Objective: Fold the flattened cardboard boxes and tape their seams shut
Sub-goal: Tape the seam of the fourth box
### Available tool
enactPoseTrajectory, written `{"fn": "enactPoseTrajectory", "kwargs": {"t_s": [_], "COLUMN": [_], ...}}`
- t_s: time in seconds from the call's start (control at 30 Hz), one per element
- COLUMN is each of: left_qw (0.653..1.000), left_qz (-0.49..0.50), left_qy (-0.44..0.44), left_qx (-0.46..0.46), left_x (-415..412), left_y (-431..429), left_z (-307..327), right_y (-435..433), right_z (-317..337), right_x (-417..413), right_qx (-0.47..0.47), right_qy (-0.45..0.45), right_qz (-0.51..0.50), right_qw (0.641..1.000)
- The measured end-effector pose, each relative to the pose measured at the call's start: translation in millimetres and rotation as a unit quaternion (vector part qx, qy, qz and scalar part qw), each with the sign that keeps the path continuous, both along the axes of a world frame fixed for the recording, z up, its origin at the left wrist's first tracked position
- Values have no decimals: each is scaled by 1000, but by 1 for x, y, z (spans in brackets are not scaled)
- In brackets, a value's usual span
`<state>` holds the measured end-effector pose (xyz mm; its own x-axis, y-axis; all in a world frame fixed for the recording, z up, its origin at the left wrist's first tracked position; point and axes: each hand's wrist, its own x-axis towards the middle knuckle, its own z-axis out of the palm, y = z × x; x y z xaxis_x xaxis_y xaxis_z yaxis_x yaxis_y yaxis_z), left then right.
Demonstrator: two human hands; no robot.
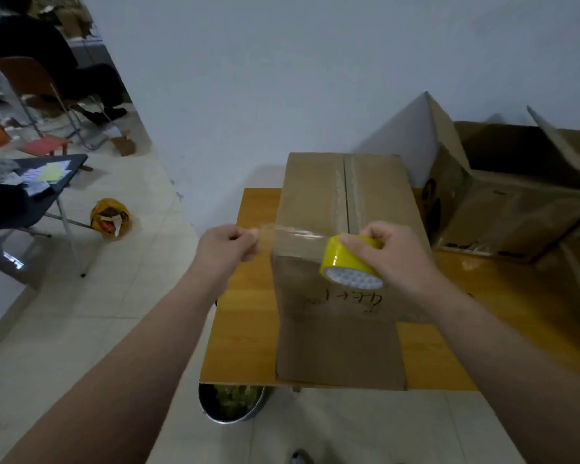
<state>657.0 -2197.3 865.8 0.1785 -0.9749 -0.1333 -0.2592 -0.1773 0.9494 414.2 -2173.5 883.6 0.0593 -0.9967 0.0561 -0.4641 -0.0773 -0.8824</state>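
Note:
A folded cardboard box [315,195] stands on the yellow wooden table [245,323], its top flaps closed along a centre seam with old tape marks. My right hand [392,252] grips a yellow tape roll [345,259] above the box's near top edge. My left hand [228,244] pinches the free end of the clear tape strip [295,234], which is stretched between the two hands just above the box's front left corner.
Open cardboard boxes [503,202] stand at the table's right side against the white wall. A metal bin [231,403] sits under the table's near edge. To the left are a yellow bag [109,217] on the tiled floor, folding chairs and a seated person [31,55].

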Motion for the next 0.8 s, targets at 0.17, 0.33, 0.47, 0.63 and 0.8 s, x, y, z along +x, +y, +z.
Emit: {"fn": "enactPoseTrajectory", "kwargs": {"t_s": [0.17,0.33,0.47,0.63,0.8], "left_qw": [997,994,994,989,988], "left_qz": [-6,67,89,122,129], "left_qy": [-7,29,-48,-76,-81], "left_qx": [73,84,42,20,21], "left_x": [11,7,8,12,11], "left_y": [-3,3,3,1,-5], "left_z": [-17,-30,-36,-42,-49], "right_y": [-9,-12,-17,-21,-29], "right_z": [25,29,25,32,34], "right_x": [-12,9,27,40,47], "right_qx": [10,12,10,-20,-38], "right_qy": [183,281,330,376,417], "right_qz": [15,43,49,49,59], "right_qw": [983,959,943,925,906]}}
